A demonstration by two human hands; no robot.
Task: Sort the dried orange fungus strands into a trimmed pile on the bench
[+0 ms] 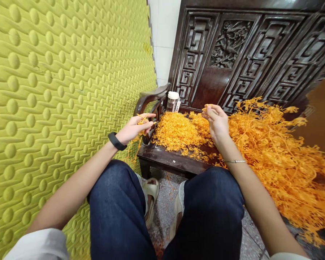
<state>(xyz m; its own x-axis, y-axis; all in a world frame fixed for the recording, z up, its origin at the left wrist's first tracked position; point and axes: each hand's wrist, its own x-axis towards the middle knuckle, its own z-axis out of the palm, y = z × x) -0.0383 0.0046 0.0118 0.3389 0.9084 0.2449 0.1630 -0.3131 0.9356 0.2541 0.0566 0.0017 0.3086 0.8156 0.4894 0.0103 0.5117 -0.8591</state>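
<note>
My left hand [131,130], with a black band at the wrist, is closed around some thin orange plastic sprigs [141,120], whose ends hang below the palm. To its right, my right hand [219,124] pinches a small orange plastic piece [206,107] between thumb and fingertips. Between and below the hands lies a heap of small loose orange pieces [178,131] on the dark wooden bench [165,155]. A larger tangle of long, branching orange sprigs [271,159] spreads beside my right forearm.
A clear bottle with a white lid [173,95] stands behind the heap, by the bench's armrest [151,95]. The carved wooden backrest [227,47] rises behind. A yellow-green foam mat [70,79] stands upright at left. Brown cardboard [321,112] shows at right.
</note>
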